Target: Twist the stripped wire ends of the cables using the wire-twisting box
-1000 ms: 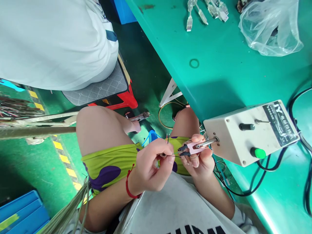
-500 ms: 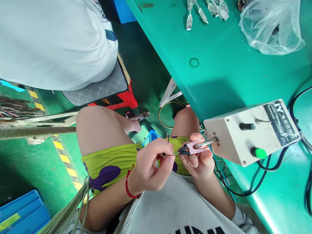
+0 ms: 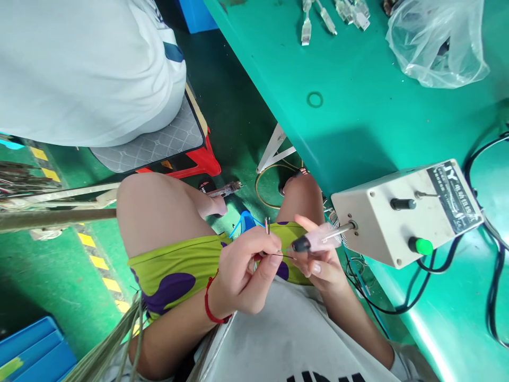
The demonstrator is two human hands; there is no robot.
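My left hand [image 3: 246, 270] is closed in a pinch on a thin cable whose fine coloured wires [image 3: 267, 225] stick up past the fingertips. One strand runs right into the black-tipped pink clip [image 3: 314, 243] on the metal shaft of a white box machine [image 3: 401, 212]. The clip looks blurred. My right hand [image 3: 320, 262] sits just under the clip with its fingers loosened and apart, the forefinger lying along the clip's top.
The machine, with a green button [image 3: 422, 246] and black cables [image 3: 421, 286], sits at the edge of the green bench [image 3: 358, 122]. A clear plastic bag [image 3: 437, 42] and USB connectors [image 3: 330, 16] lie farther back. Another person in white [image 3: 79, 69] sits on a red stool [image 3: 191, 164] to the left.
My right hand has let go of the pink clip and its fingers have opened. The clip's two jaws have come together and it now looks blurred.
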